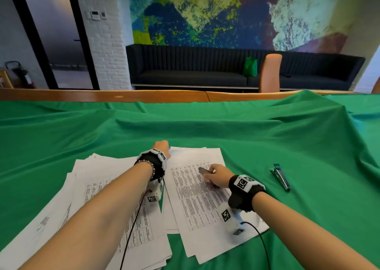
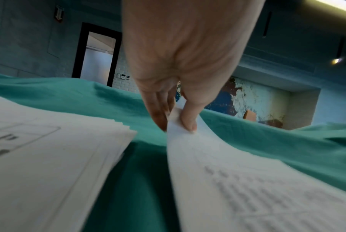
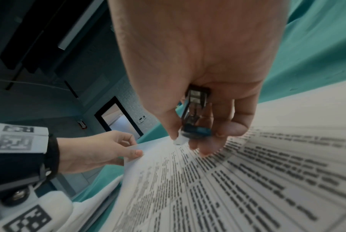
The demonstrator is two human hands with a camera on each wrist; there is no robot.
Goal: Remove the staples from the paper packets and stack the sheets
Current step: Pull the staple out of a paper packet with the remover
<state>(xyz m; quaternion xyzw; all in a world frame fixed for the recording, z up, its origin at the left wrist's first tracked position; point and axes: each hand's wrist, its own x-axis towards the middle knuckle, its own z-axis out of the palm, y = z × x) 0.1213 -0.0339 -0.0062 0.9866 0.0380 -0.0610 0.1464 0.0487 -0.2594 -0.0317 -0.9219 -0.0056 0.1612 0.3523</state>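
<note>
On my left a loose, fanned stack of white printed sheets [image 1: 115,204] lies on the wrinkled green cloth [image 1: 205,130]. My left hand [image 2: 180,62] pinches the far corner of the printed white paper packet [image 1: 197,193] between thumb and fingers, a grip only the wrist views show. My right hand [image 1: 218,176], resting on that packet, curls around a small dark metal staple remover [image 3: 195,116]; further right lies a shiny steel stapler [image 1: 280,177].

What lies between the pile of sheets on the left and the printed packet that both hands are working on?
Only a narrow strip of green cloth separates the pile of sheets from the printed packet; the left wrist view shows it best.
</note>
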